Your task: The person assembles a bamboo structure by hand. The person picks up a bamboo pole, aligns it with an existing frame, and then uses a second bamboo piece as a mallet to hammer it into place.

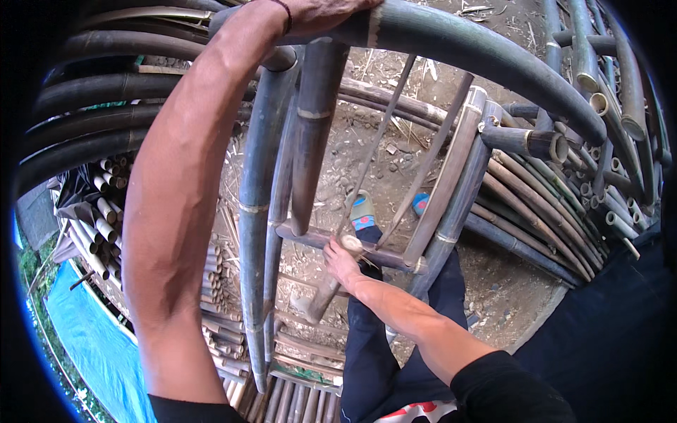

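My left hand [321, 14] is at the top edge, closed over a thick dark bamboo pole [465, 46] that curves across the view; its fingertips are partly cut off. Lower down, my right hand [341, 264] grips a short bamboo piece [324, 297] with a pale round end, held slanted beside the frame's crossbar [310, 238]. The frame is made of bamboo: dark uprights [257, 169] at left, a short hanging post [314, 134], thin slats [430, 155], and slanting legs [458, 190] at right.
Stacked bamboo poles [106, 88] line the left, above bundles of cut tubes [95, 240]. More poles [543, 211] lie at right. A blue tarp [92, 338] spreads at lower left. My feet, in a patterned sock and sandal [362, 211], stand on the dirt ground inside the frame.
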`<state>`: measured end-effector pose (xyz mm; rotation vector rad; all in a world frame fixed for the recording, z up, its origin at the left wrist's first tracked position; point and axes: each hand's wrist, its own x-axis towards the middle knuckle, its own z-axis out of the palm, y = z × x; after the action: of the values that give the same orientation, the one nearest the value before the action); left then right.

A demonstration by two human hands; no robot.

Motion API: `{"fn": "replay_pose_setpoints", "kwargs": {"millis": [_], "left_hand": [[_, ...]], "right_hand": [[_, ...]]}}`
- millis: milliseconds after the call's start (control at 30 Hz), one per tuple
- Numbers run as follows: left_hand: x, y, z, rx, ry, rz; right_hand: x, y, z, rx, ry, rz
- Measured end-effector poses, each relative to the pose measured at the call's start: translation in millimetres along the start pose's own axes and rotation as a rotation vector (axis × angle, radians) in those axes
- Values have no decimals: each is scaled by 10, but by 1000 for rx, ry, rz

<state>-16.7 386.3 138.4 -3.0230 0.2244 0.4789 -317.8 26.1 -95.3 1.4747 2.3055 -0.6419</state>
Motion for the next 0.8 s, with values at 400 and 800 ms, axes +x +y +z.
{"fn": "replay_pose_setpoints", "kwargs": {"millis": [400, 800], "left_hand": [[-346, -20, -199, -517, -35, -188], [-436, 355, 15, -164, 300, -427]], "right_hand": [[-3924, 1934, -1947, 957, -87, 873], [-3777, 2803, -3222, 470, 621, 940]]}}
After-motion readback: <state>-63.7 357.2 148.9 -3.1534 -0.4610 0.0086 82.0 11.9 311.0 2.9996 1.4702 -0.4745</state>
